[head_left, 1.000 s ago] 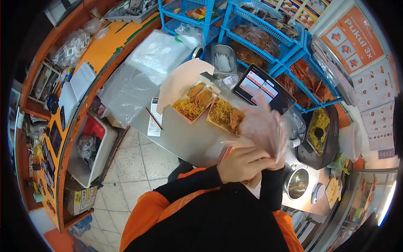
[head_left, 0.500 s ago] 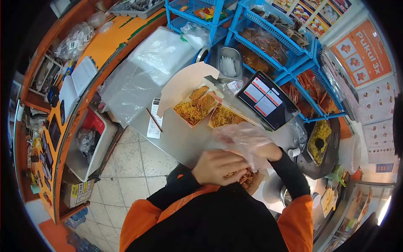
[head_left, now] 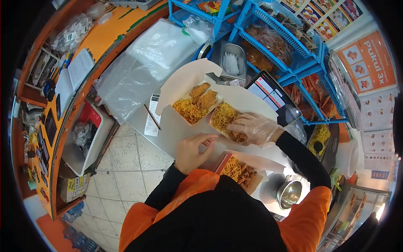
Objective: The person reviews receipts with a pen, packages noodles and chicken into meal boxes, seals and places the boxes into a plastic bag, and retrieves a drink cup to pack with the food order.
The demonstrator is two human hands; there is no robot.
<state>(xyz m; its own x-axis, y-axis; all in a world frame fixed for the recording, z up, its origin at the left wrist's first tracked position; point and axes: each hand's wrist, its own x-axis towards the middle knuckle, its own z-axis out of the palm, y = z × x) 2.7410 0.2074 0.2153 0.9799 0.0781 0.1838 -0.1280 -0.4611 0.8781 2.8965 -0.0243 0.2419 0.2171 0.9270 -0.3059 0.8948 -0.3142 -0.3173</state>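
My right hand [head_left: 252, 127], in a clear plastic glove, reaches into the middle open box [head_left: 213, 122]. Its fingers curl down over fried chicken [head_left: 238, 137] beside yellow noodles [head_left: 223, 116]. My bare left hand [head_left: 195, 152] is held over the table edge, fingers loosely bent and apart, with nothing in it. Left of the middle box, another open box [head_left: 191, 122] holds noodles and breaded chicken pieces [head_left: 203, 96]. Nearest my body, a third open box [head_left: 223, 161] contains noodles and small browned chicken pieces [head_left: 247, 173].
A receipt [head_left: 152, 122] with a thin brown stick lies on the steel table [head_left: 138, 119]. Plastic bags [head_left: 155, 46] cover its far left. A tablet [head_left: 275, 98] leans before blue baskets [head_left: 268, 40]. A metal bowl [head_left: 289, 194] stands at right.
My right hand has moved forward and left from the nearest box into the middle one. My left hand has drawn back left, uncovering the nearest box. The view has shifted slightly.
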